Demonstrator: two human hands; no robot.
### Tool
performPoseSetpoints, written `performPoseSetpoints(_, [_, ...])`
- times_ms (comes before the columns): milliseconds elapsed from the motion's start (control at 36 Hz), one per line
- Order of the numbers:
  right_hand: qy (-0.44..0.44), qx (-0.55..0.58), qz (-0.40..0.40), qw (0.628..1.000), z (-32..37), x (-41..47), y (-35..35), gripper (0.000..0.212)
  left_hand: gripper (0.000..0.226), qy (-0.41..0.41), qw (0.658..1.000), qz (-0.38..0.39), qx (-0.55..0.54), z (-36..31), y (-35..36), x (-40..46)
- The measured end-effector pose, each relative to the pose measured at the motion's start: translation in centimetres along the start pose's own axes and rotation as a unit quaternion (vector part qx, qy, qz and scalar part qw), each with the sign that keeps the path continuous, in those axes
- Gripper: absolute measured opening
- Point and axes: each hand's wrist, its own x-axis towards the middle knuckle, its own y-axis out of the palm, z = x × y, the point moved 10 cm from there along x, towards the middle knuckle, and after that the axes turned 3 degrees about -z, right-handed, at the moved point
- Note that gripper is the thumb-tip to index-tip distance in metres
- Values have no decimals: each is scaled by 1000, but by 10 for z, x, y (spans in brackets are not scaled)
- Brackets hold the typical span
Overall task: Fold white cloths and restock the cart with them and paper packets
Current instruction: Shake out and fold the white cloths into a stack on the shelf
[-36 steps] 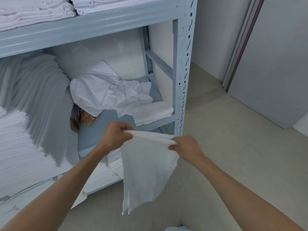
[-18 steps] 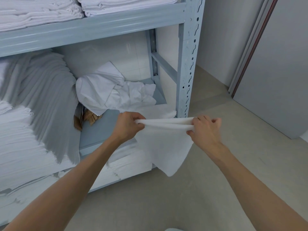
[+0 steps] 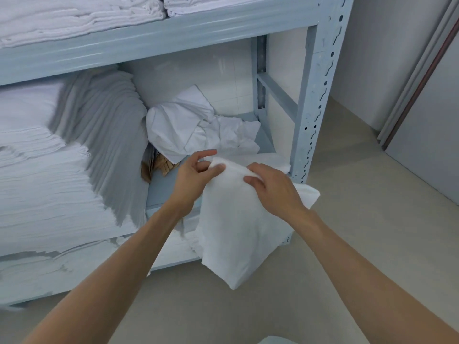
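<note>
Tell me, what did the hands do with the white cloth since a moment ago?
The left hand and right hand came together, doubling the soft white cloth over; both still pinch its top. The crumpled white sheets on the grey-blue metal shelf stayed put.

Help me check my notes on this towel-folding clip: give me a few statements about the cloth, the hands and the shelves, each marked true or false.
1. Both hands, left hand and right hand, hold the white terry cloth at its top edge. True.
2. The cloth lies flat on the floor. False: it hangs in the air from the hands, in front of the grey metal shelving rack.
3. A crumpled white sheet sits on the middle shelf behind the hands. True.
4. The brown paper packets are stacked on the top shelf. False: they sit on the middle shelf, beside the tall pile of folded white cloths.
5. The top shelf is bare. False: folded white linens lie on it.
</note>
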Motion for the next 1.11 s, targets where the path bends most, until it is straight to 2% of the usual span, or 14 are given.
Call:
performPoseSetpoints(83, [-31, 17, 1, 999, 23, 11, -2, 22, 53, -17, 999, 34, -25, 18, -11, -14])
performPoseSetpoints(194, [-79, 35, 2, 996, 56, 24, -11, 22, 59, -73, 995, 39, 62, 60, -23, -34])
performPoseSetpoints(278, [-118, 44, 7, 992, 79, 30, -22, 26, 63, -120, 989, 52, 74, 90, -19, -48])
performPoseSetpoints(417, [-152, 32, 11, 988, 97, 40, -44, 34, 59, -131, 988, 67, 48, 106, 9, -58])
performPoseSetpoints(556, [-149, 35, -15, 988, 90, 50, -70, 24, 60, -121, 990, 67, 18, 92, 36, -54])
performPoseSetpoints(639, [-139, 22, -41, 989, 76, 57, -87, 22, 43, -137, 988, 76, 0, 87, 45, -53])
performPoseSetpoints(750, [-100, 25, -82, 991, 45, 68, -107, 24, 38, -149, 980, 126, -27, 75, 57, -52])
performPoseSetpoints(917, [18, 80, -114, 990, -33, 70, -100, 25, 38, -144, 972, 180, -37, 52, 75, -48])
performPoseSetpoints(1028, [110, 48, -76, 990, -92, 55, -65, 26, 37, -147, 972, 175, -62, 42, 82, -41])
performPoseSetpoints(1111, [199, 2, 9, 980, -132, 25, -20, 45, 40, -161, 969, 168, -76, 39, 83, -37])
